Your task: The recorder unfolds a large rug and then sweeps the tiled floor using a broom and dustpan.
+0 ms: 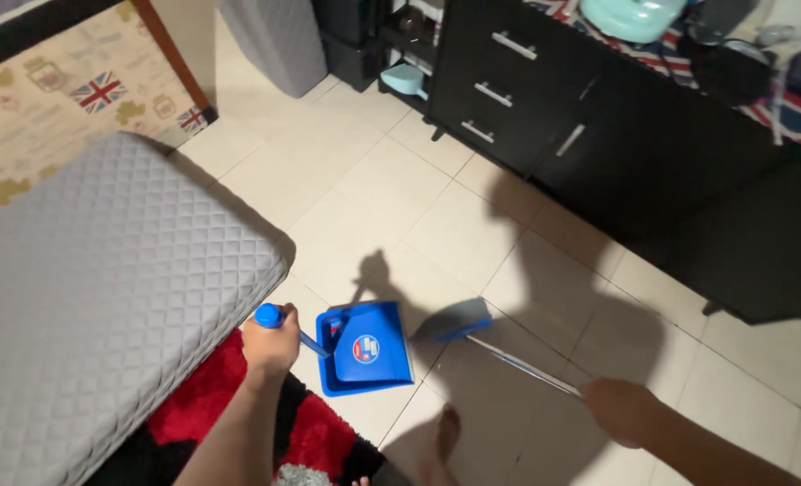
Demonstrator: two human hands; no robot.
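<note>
Left hand (270, 346) is closed in a fist round the blue dustpan handle (279, 322); the blue dustpan (364, 360) sits flat on the tiled floor (373, 189), just beside the red-and-black rug (211, 396). Right hand (621, 409) is wrapped round the broom stick (522, 367), with the blurred broom head (454, 321) close to the pan mouth. Risk: a hard stroke could push debris past the pan or shift it onto the rug. The grey quilted mattress (103, 279) bounds the left; the black cabinet (598, 135) bounds the right. Open floor lies ahead.
</note>
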